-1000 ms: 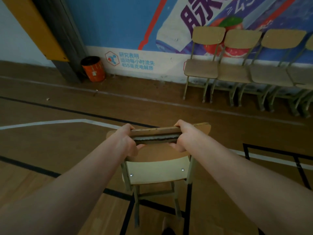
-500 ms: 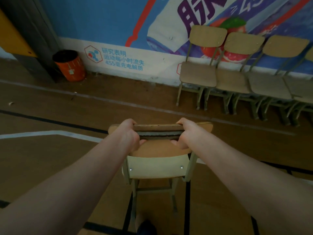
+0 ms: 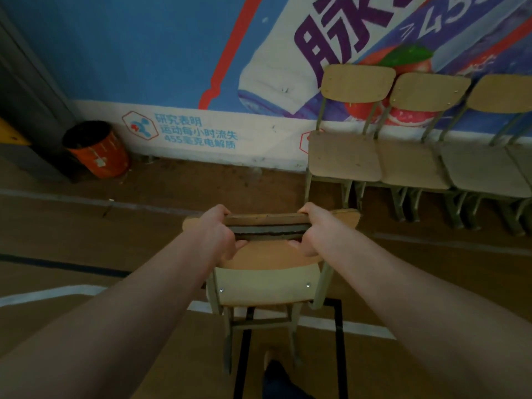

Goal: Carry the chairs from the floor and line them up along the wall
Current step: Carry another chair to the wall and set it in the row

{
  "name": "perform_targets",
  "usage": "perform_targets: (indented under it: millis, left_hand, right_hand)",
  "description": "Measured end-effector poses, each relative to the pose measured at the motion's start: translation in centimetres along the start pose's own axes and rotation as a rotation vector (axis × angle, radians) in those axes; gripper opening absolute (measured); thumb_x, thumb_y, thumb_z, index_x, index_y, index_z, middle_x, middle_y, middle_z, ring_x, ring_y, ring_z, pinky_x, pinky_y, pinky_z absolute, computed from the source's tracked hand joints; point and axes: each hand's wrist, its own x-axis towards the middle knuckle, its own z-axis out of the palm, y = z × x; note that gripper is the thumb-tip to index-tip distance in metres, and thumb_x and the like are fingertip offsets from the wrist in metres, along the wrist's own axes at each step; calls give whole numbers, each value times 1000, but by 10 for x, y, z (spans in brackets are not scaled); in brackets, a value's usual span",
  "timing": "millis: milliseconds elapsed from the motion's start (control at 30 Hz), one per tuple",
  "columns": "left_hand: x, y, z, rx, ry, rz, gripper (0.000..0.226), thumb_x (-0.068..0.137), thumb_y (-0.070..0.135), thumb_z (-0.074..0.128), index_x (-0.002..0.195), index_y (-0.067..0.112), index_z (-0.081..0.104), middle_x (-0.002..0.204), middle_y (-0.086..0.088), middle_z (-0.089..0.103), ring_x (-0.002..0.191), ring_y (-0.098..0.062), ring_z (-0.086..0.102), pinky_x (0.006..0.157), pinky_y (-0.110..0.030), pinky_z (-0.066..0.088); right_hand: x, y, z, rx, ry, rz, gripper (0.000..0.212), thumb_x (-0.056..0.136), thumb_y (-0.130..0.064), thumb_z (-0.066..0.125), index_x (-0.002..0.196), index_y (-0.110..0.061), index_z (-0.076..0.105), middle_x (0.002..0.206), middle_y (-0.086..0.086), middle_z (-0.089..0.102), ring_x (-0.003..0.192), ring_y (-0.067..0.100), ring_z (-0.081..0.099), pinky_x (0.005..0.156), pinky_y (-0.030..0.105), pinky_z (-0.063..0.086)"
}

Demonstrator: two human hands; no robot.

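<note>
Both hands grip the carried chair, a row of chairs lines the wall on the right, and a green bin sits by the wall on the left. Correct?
One error: the head view shows the bin is orange, not green. Otherwise right: the left hand and right hand grip the carried chair, and the row of chairs lines the wall on the right.

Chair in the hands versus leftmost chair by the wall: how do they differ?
The left hand and right hand grip the held chair; the wall chair stands untouched in its row. The held chair shows its backrest's rear, the wall chair its front. Both: wooden panels, metal frames.
</note>
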Motion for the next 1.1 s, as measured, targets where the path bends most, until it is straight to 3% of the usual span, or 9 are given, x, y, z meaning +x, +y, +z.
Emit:
perform_targets:
  millis: [167, 300, 533, 567, 667, 833, 933, 1033, 1100]
  left_hand:
    - [29, 63, 43, -6, -15, -1, 14, 84, 9, 66, 94, 3, 58, 92, -22, 51, 93, -36, 55, 85, -49, 52]
    - [62, 122, 79, -4, -20, -22, 18, 82, 8, 67, 97, 3, 59, 87, -20, 46, 96, -38, 54, 86, -50, 52]
    - [120, 230, 149, 118, -21, -37, 24, 79, 7, 66, 103, 8, 63, 108, -16, 50, 93, -35, 51, 63, -47, 51]
    - [128, 245, 161, 147, -22, -28, 21, 79, 7, 65, 100, 7, 62, 103, -16, 51, 93, -35, 52, 63, -47, 53]
    - [144, 275, 189, 167, -31, 13, 11, 83, 9, 63, 88, 4, 54, 87, -14, 44, 92, -36, 49, 83, -49, 53]
    - [173, 324, 247, 202, -8, 24, 10, 83, 10, 62, 87, 4, 56, 88, -14, 48, 88, -35, 50, 84, -50, 53]
    - [192, 347, 288, 211, 10, 26, 11, 85, 11, 62, 84, 2, 55, 89, -14, 52, 89, -35, 54, 84, -50, 53]
    - [210, 373, 323, 223, 16, 19, 18, 85, 13, 65, 99, 4, 58, 105, -18, 54, 101, -36, 58, 83, -51, 54]
    - [225, 390, 342, 222, 17, 16, 20, 85, 15, 66, 100, 5, 58, 106, -18, 55, 99, -36, 59, 79, -50, 54]
  right_hand:
    - [29, -46, 73, -40, -19, 2, 32, 79, -13, 74, 108, -7, 62, 114, 17, 52, 108, 37, 55, 95, 52, 51]
    - [47, -82, 133, -43, -28, -10, 30, 80, -11, 73, 107, -6, 62, 112, 18, 54, 107, 37, 56, 95, 53, 51]
    - [80, -140, 238, 27, -4, -12, 20, 81, -12, 72, 78, -3, 54, 103, 17, 55, 103, 34, 59, 93, 49, 52]
    - [87, -149, 253, 42, -4, -9, 20, 82, -12, 72, 78, -4, 54, 100, 17, 56, 102, 33, 60, 92, 49, 53]
    - [105, -167, 286, 86, -10, 13, 20, 82, -15, 72, 81, -4, 55, 92, 15, 57, 95, 32, 62, 80, 44, 56]
    - [143, -209, 339, 134, 35, 58, 36, 77, -20, 79, 107, -8, 61, 106, 15, 62, 97, 32, 63, 80, 48, 58]
    - [169, -247, 366, 140, 3, 70, 29, 83, -21, 74, 103, -6, 58, 97, 15, 60, 97, 31, 63, 77, 46, 58]
    - [188, -279, 392, 155, -40, 81, 25, 87, -20, 71, 100, -6, 55, 94, 14, 59, 96, 30, 63, 73, 44, 57]
    - [200, -297, 409, 154, -70, 81, 21, 89, -20, 69, 87, -5, 54, 87, 14, 59, 90, 28, 63, 73, 43, 56]
